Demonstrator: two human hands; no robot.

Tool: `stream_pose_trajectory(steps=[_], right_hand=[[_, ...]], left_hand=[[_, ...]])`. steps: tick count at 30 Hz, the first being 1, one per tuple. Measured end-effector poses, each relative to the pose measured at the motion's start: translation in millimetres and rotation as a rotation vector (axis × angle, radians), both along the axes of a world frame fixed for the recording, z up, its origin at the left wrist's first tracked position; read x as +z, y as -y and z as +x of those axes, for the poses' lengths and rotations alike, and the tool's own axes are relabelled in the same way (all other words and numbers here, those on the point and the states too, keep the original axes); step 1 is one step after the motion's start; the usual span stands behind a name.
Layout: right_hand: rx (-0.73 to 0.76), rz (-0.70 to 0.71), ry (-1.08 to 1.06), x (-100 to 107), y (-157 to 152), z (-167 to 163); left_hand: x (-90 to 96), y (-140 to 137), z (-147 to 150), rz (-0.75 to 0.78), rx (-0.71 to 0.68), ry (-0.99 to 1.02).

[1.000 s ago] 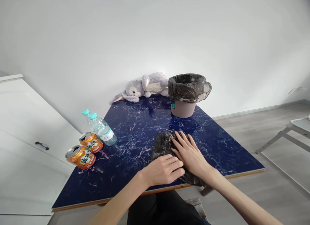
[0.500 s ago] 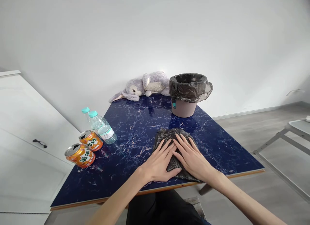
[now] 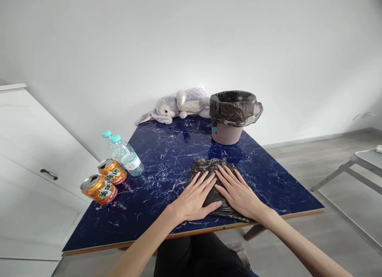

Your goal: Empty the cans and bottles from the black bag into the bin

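Both hands are now lying flat and open on the crumpled black plastic bag (image 3: 212, 181), fingers spread, pressing it down near the front edge of the dark blue marble-patterned surface (image 3: 167, 157). A second ago the left hand (image 3: 195, 197) was curled into a loose fist at the bag's near edge while the right hand (image 3: 238, 193) was reaching over a bunched-up lump; since then the left has been opening out and the bag has been going flatter and squarer under the two palms. So the smoothing looks well along, with the plastic lying thin against the surface. Behind it the grey-brown bin lined with a black bag (image 3: 231, 116) is standing untouched, well apart from the hands.
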State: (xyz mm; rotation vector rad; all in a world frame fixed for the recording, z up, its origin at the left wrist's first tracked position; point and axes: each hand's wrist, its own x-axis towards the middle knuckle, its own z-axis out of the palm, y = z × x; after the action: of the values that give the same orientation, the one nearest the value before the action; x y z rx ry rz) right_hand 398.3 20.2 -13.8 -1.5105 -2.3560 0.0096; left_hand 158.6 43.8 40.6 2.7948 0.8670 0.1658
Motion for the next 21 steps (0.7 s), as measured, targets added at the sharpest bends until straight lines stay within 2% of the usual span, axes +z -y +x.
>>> stream_pose_trajectory(steps=[3,6,8,13,17,19,21], right_hand=[[0.083,-0.008,-0.081,19,20,9],[0.304,-0.029,-0.051,35,46,26],[0.383,-0.017,-0.024,40,58,37],[0.360,0.024,-0.073,40,60,54],[0.351,0.031,-0.225,47,56,53],[0.310,-0.005,-0.335,55,58,49],[0.245,-0.099,-0.455,66,63,46]], left_hand=[[1.2,2,-17,0.013,0.012,0.042],[5.1,8,-38,-0.005,0.059,0.051],[8.8,13,-50,-0.016,0.073,0.054],[15.3,24,-62,0.002,0.034,0.105],[15.2,26,-59,-0.004,0.011,0.151],[14.3,26,-56,-0.006,0.018,0.175],[13.2,25,-54,0.007,0.024,0.209]])
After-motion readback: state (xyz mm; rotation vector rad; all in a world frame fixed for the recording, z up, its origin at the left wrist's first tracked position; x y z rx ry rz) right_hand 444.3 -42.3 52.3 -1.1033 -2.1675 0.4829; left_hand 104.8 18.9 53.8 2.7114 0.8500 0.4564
